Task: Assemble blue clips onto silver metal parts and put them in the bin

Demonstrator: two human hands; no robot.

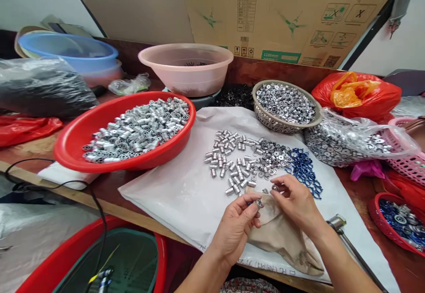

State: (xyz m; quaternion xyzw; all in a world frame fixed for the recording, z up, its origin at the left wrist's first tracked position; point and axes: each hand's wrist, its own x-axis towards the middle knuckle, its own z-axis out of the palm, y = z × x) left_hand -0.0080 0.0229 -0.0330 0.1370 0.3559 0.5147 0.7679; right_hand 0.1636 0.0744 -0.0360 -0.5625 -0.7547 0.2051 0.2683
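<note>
My left hand [236, 225] pinches a small silver metal cylinder [258, 203] between thumb and fingertips. My right hand [296, 201] is just to its right, fingers curled round a small metal part [275, 188] that I cannot name. Both hover over a beige cloth [282, 235] on a white plastic sheet [172, 191]. Beyond the hands lie loose silver cylinders [229, 156], small silver discs [274, 156] and blue rings [303, 169].
A red basin of silver cylinders [136, 129] stands at left, a woven basket of discs [285, 105] and a clear bag of parts [348, 140] at right. A pink basin [186, 67], blue basin [68, 49], red bags and cardboard boxes line the back. A metal tool [338, 223] lies by my right wrist.
</note>
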